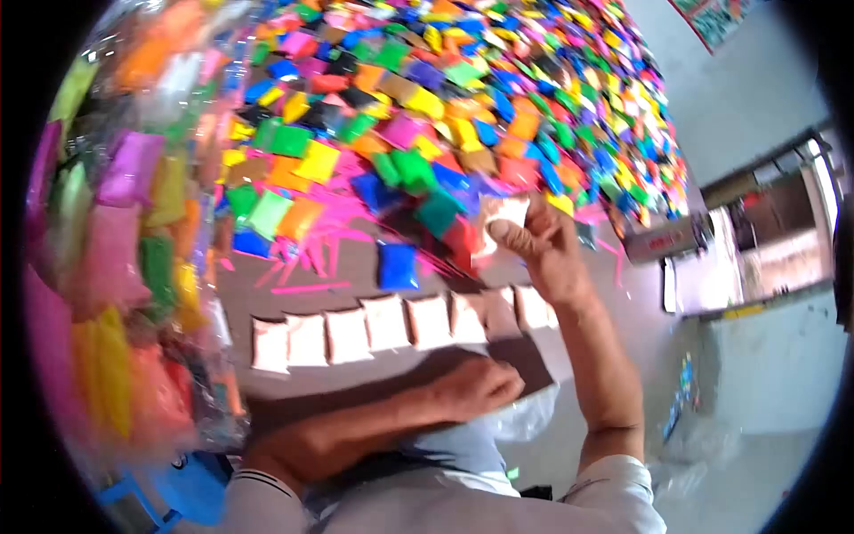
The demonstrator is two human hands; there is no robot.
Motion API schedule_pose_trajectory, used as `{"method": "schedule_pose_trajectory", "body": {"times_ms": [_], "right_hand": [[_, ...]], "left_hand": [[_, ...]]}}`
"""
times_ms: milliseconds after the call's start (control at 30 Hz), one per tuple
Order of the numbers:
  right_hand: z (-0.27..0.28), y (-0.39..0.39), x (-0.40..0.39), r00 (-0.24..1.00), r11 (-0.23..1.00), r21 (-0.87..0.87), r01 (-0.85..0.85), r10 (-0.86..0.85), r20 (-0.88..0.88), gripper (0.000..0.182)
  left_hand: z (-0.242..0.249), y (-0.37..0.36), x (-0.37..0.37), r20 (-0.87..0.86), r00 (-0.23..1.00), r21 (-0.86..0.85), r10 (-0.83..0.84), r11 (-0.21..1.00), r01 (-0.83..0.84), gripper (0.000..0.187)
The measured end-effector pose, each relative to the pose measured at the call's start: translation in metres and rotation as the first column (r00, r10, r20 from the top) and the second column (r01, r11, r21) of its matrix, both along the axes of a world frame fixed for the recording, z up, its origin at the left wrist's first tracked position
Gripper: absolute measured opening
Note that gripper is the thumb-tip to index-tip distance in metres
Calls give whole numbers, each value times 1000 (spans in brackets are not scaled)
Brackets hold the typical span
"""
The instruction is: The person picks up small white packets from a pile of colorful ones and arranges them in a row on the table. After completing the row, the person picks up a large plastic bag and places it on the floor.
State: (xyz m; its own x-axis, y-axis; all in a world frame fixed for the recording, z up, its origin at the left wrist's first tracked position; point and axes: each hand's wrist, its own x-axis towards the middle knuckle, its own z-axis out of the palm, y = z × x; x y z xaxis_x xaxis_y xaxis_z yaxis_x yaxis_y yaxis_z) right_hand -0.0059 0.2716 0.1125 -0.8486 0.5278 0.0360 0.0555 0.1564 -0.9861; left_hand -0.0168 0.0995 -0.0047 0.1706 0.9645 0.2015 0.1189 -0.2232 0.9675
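Observation:
My right hand (547, 254) pinches a pale, whitish packet (505, 218) between thumb and fingers at the near edge of the heap. Bright red and teal packets (439, 214) lie just left of it. Closer to my body, my left hand (485, 387) is curled closed above the table's near edge. What its fingers hold, if anything, is hidden. A crumpled clear plastic bag (529, 416) shows just below that hand. Between the hands and the heap runs a row of several similar pale packets (384, 322), side by side on the dark table (356, 369).
A big heap of small coloured packets (418, 98) covers the table's far part. Pink strips (311, 267) and a blue packet (397, 266) lie at its near edge. Clear bags full of coloured packets (120, 258) stack up on the left. A blue stool (191, 489) stands lower left.

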Motion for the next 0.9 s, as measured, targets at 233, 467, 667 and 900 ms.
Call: {"method": "schedule_pose_trajectory", "body": {"times_ms": [233,467,667,900], "right_hand": [[-60,-57,157,941,911,-241,334,-338,27,14],[-81,-111,179,935,815,-482,321,-354,23,32],[-74,-114,184,947,814,-496,303,-315,62,28],[-92,-113,183,926,816,-459,352,-375,42,20]], "left_hand": [[8,-2,-3,130,991,-92,-21,995,33,30],[14,1,7,21,999,83,-29,996,27,27],[6,0,3,-220,967,38,-127,990,139,27],[4,-1,4,-242,967,38,-84,995,96,23]]}}
